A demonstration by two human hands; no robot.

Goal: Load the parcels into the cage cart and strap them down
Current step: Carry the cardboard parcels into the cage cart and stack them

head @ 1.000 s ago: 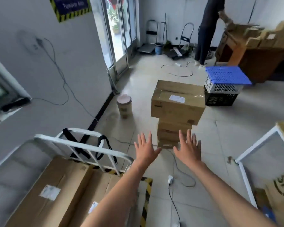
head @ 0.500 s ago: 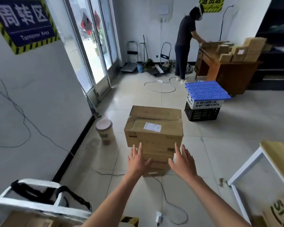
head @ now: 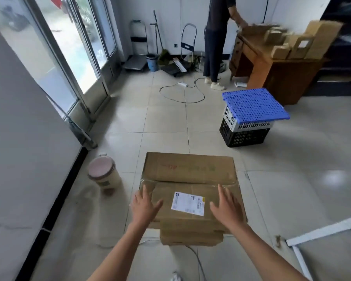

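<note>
Pale tiled floor (head: 166, 122) under and ahead of both hands, running off to the far wall. Grey wall (head: 18, 138) out beyond the left hand, with glass doors (head: 55, 43) further ahead on that same side. Far ahead of the right hand, a brown wooden desk (head: 282, 76) loaded with small cartons (head: 304, 43), blurred. A person (head: 215, 37) in dark clothes standing at the desk's left end, one hand on its top.

Directly beneath both hands, the top parcel (head: 188, 171): a broad, flat cardboard box, tape glinting across its middle, faint red print on the far flap. Sitting on narrower lower parcels (head: 190, 234), whose front edges show just below the wrists; whole stack on the floor.

Ahead and off to the right of the right hand, well apart from the stack, two stacked crates (head: 245, 134), black under white, topped by a blue perforated lid (head: 253, 105) set slightly askew. Low and to the right of the right forearm, a white metal frame (head: 322, 230). Just left of the left hand, near the wall, a round bin (head: 104, 175) with a pinkish lid, upright. Far ahead between the hands, a loop of cable (head: 180, 98) lying on the tiles.

Left hand (head: 145, 207) flat and spread over the parcel's near left corner, fingers straight, gripping nothing. Right hand (head: 227, 207) likewise spread, over the near right part, fingers pointing forward. Cannot tell whether the palms touch the cardboard or hover just above it. Between the two hands, closer to the right, a white shipping label (head: 187, 203) stuck to the parcel's top.
</note>
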